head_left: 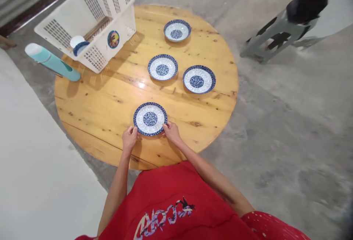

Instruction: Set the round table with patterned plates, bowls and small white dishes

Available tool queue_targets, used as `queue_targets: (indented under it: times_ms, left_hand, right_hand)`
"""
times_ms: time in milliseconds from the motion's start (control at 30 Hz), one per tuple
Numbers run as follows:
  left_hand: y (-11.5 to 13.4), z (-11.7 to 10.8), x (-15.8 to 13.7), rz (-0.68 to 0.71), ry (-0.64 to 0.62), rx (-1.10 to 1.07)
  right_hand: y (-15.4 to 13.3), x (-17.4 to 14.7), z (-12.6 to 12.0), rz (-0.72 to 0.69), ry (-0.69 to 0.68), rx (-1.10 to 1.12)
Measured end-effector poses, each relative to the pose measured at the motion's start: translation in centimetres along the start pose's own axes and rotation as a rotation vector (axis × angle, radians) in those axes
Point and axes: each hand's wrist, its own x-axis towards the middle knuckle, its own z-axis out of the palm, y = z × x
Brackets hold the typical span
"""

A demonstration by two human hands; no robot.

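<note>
- The near plate (150,119) lies toward the round table's (107,107) near edge, between and just beyond both hands; being round, it has no long axis, and neither hand is clearly nearer.
- Left hand (129,138) and right hand (172,132) each pinch its rim.
- Counted: four plates, three farther plates (177,30) (162,70) (199,80) included; one basket (125,23), one flask (56,63).

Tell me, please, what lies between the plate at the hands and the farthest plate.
In the head view, one other plate lies on the table between them.
</note>
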Motion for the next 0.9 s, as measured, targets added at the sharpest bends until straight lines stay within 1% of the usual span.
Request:
queue_targets:
  times_ms: [133, 267, 533, 733, 900]
  left_hand:
    - [-0.2, 0.5, -0.1, -0.009, -0.019, -0.001]
    - [-0.5, 0.8, -0.2, -0.008, 0.006, 0.032]
    - [0.0, 0.6, -0.6, -0.019, 0.012, 0.085]
    - [0.7, 0.5, -1.0, -0.042, 0.024, 0.101]
    - [0.5, 0.5, -1.1, -0.035, 0.008, 0.060]
  right_hand:
    - [0.0, 0.0, 0.1, -0.010, -0.011, 0.002]
    - [0.1, 0.1, 0.0, -0.007, -0.033, -0.008]
    - [0.3, 0.3, 0.0, -0.007, -0.042, -0.036]
    - [0.5, 0.3, 0.2, -0.001, -0.059, -0.005]
    - [0.8, 0.3, -0.2, 0.015, -0.069, 0.060]
